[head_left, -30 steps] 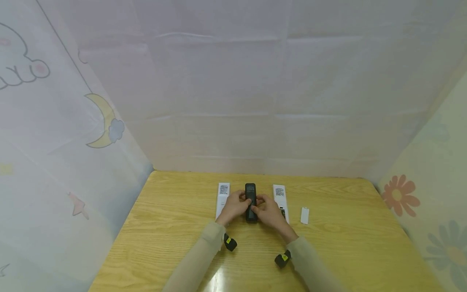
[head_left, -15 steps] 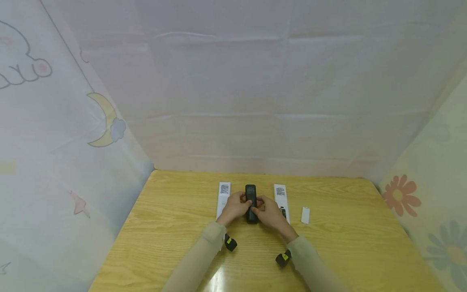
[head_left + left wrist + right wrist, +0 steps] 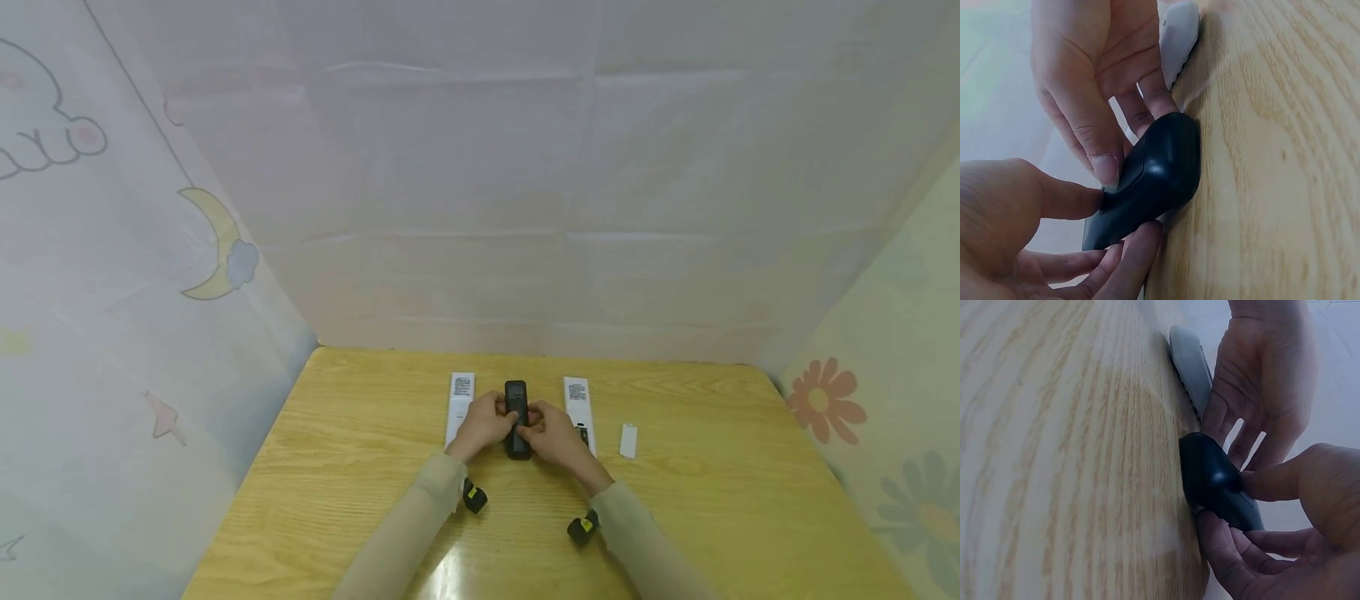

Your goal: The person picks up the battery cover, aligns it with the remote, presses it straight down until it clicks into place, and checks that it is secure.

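Observation:
A long black remote control [image 3: 517,392] lies at the middle of the wooden table, pointing away from the person. No buttons show on its upper side. The left hand [image 3: 483,423] grips its left edge, thumb pressing on top and fingers curled along the side. From the other side the right hand [image 3: 557,432] holds it the same way, both thumbs close together. In the left wrist view, the rounded near end of the black remote [image 3: 1166,162] is visible, with a thin seam near the thumbs. The fingertips on the far side are partly hidden.
White remotes with printed labels lie on both sides, a left one [image 3: 460,400] and a right one [image 3: 577,404] with an uncovered battery compartment [image 3: 582,435]. Farther right rests a small white battery cover [image 3: 628,441]. Patterned cloth walls [image 3: 480,283] border the table [image 3: 360,433].
The black remote has shifted very slightly toward the person between the hands. Both hands keep their grip and stay almost in place.

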A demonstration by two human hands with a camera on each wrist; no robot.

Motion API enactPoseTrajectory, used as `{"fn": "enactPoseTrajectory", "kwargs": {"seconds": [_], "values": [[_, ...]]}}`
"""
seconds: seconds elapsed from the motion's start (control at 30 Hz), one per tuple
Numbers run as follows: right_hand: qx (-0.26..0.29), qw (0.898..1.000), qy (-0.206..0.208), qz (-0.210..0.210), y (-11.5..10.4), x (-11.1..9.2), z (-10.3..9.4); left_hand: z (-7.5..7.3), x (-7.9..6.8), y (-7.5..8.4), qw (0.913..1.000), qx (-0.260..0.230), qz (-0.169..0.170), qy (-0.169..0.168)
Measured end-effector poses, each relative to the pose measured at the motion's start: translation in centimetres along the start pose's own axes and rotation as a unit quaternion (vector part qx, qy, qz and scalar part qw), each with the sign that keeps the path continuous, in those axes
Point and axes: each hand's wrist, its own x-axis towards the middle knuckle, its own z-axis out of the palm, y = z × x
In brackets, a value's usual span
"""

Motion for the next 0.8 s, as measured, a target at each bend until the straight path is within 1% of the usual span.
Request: {"fn": "enactPoseTrajectory", "kwargs": {"seconds": [0.3,0.57,0.8], "values": [[-0.017,1.000,-0.003,0.003,0.08,0.15,0.09,0.01,-0.03,0.08,0.9999,0.012,-0.004,0.000],[-0.028,1.000,-0.006,0.001,0.33,0.24,0.14,-0.02,-0.37,0.22,0.9995,0.032,0.002,0.005],[-0.027,1.000,-0.005,0.006,0.24,0.21,0.24,0.07,-0.29,0.08,0.9996,0.029,0.004,0.004]]}}
